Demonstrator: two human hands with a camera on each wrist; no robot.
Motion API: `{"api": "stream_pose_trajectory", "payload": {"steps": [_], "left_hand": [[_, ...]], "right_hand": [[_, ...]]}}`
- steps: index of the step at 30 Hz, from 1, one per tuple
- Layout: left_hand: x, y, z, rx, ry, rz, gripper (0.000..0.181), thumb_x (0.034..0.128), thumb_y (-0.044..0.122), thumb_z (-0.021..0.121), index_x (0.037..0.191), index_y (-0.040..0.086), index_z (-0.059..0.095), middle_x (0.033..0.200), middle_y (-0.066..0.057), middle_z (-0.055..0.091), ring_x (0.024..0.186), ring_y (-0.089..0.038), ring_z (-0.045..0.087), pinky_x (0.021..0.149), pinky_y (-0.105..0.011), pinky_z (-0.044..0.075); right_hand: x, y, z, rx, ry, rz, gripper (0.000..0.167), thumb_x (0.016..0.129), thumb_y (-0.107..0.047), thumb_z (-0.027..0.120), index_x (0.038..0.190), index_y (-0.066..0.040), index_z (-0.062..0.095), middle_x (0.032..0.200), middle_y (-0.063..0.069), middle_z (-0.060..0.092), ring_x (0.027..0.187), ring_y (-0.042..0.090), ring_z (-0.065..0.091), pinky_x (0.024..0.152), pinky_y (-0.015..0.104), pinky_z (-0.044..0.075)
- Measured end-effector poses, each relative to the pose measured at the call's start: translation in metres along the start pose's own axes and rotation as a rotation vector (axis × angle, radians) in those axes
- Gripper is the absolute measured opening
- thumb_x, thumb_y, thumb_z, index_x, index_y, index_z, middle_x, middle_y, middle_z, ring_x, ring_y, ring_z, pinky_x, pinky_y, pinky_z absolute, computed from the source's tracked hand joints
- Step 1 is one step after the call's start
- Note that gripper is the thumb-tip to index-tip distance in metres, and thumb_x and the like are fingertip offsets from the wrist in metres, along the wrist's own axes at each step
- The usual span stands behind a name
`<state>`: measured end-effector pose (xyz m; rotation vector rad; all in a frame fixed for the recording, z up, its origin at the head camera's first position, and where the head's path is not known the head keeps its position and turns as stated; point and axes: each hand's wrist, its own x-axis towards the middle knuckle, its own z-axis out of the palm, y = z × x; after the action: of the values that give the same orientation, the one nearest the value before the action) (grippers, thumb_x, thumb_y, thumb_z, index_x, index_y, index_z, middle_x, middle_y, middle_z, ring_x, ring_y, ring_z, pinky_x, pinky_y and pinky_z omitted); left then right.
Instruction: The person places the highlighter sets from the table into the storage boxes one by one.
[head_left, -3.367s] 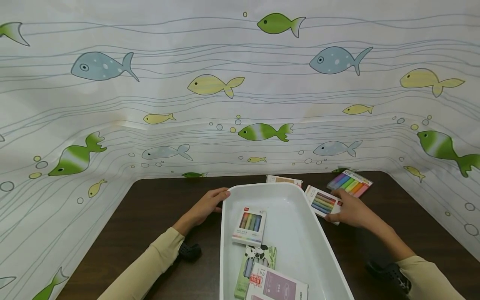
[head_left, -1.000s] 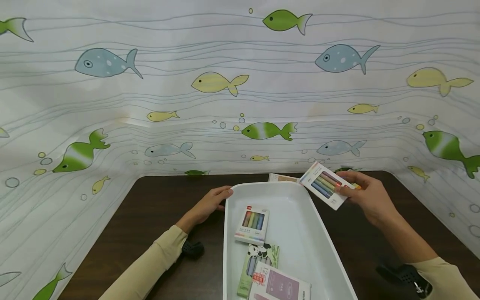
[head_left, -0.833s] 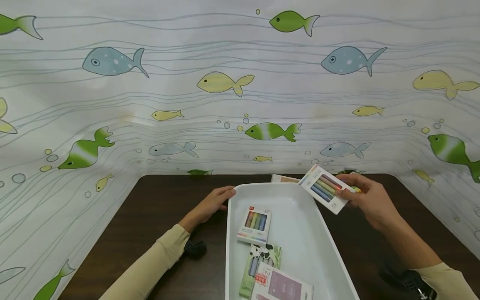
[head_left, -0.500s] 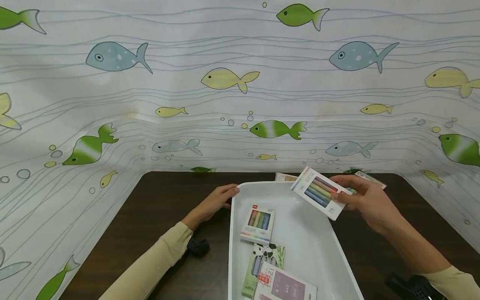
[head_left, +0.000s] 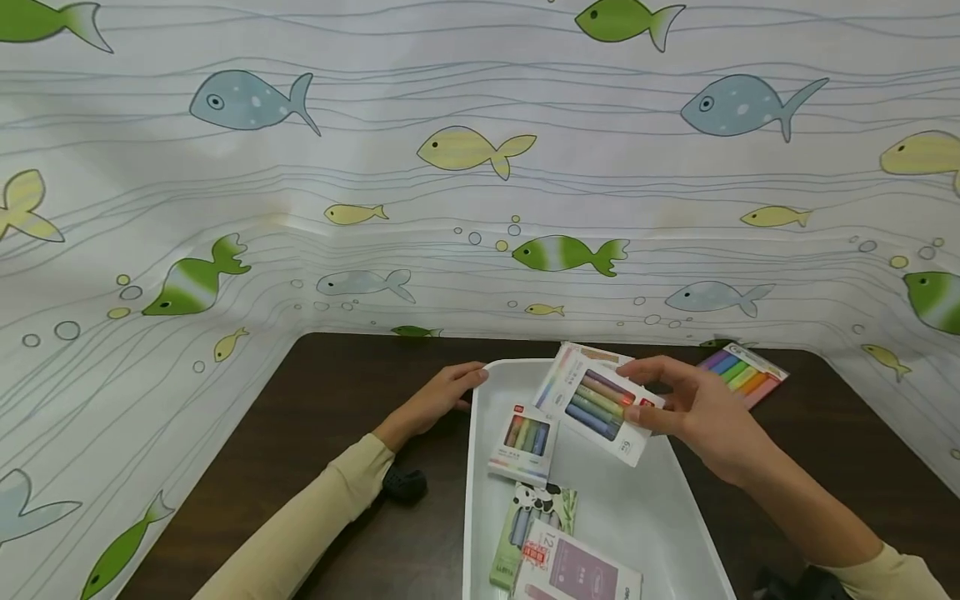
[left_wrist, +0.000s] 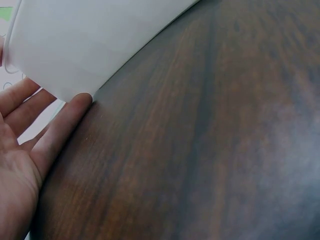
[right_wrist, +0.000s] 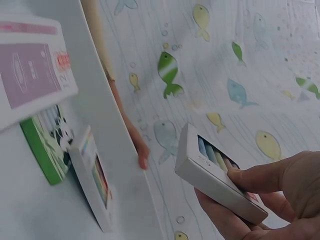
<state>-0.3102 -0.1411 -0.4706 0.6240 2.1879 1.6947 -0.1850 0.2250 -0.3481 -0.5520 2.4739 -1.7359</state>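
My right hand (head_left: 708, 417) pinches a white box of coloured sticks (head_left: 600, 408) above the far end of the white tray (head_left: 697, 517). In the right wrist view the thumb of the right hand (right_wrist: 270, 195) lies on the face of that box (right_wrist: 220, 175). My left hand (head_left: 435, 404) rests at the tray's far left corner; the left wrist view shows the fingers of the left hand (left_wrist: 30, 130) fairly straight against the tray's outer wall (left_wrist: 90, 45). Inside the tray lie a similar white box (head_left: 523, 446), a green panda box (head_left: 502, 554) and a white and purple box (head_left: 577, 575).
On the dark table (head_left: 360, 367), a flat pack of rainbow colours (head_left: 746, 373) lies behind my right hand. Another pale box (head_left: 606, 355) is partly visible behind the tray's far edge. A fish-patterned curtain (head_left: 450, 83) surrounds the table's back and sides.
My right hand has lifted the white box from the table right of the tray and carried it left over the tray. The left hand stays at the corner; the head view has shifted.
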Motion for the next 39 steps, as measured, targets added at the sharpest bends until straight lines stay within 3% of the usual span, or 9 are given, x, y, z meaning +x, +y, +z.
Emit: {"api": "stream_pose_trajectory", "payload": {"steps": [7,15,26,35,39], "left_hand": [[0.002,0.001,-0.001,-0.003,-0.009,0.006,0.062,0.1083,0.043,0.049,0.154,0.002,0.041,0.15,-0.018,0.046,0.13,-0.032,0.051,0.095,-0.05,0.051],[0.002,0.001,-0.001,0.013,-0.004,0.004,0.066,0.1069,0.048,0.05,0.154,0.003,0.042,0.152,-0.017,0.044,0.13,-0.032,0.05,0.096,-0.051,0.051],[0.001,0.002,0.0,-0.008,-0.017,0.031,0.062,0.1082,0.045,0.048,0.152,0.001,0.044,0.145,-0.017,0.051,0.122,-0.03,0.057,0.093,-0.048,0.053],[0.001,0.003,0.0,-0.01,-0.007,0.02,0.061,0.1088,0.041,0.049,0.153,0.0,0.042,0.152,-0.02,0.043,0.126,-0.033,0.054,0.095,-0.049,0.051],[0.001,0.003,0.0,-0.001,-0.006,0.016,0.062,0.1087,0.042,0.049,0.154,-0.001,0.04,0.156,-0.02,0.038,0.13,-0.034,0.052,0.097,-0.05,0.051]], "right_hand": [[0.002,0.001,0.018,-0.011,-0.109,0.035,0.043,0.088,-0.011,0.081,0.129,-0.007,0.066,0.137,0.019,0.053,0.087,0.036,0.066,0.075,0.04,0.059],[0.007,0.008,0.033,-0.158,-0.207,0.048,0.037,0.087,-0.017,0.083,0.121,-0.017,0.071,0.12,0.014,0.059,0.07,0.031,0.061,0.066,0.039,0.056],[0.017,0.01,0.05,-0.098,-0.337,0.087,0.034,0.088,-0.009,0.081,0.12,-0.017,0.071,0.114,0.013,0.058,0.061,0.021,0.054,0.063,0.037,0.054],[0.018,0.01,0.058,-0.051,-0.377,0.087,0.032,0.089,-0.007,0.08,0.119,-0.013,0.07,0.111,0.014,0.058,0.072,0.026,0.065,0.066,0.033,0.055],[0.017,0.008,0.06,-0.114,-0.378,0.048,0.033,0.089,-0.01,0.08,0.12,-0.016,0.07,0.112,0.01,0.06,0.081,0.025,0.066,0.071,0.033,0.055]]}}
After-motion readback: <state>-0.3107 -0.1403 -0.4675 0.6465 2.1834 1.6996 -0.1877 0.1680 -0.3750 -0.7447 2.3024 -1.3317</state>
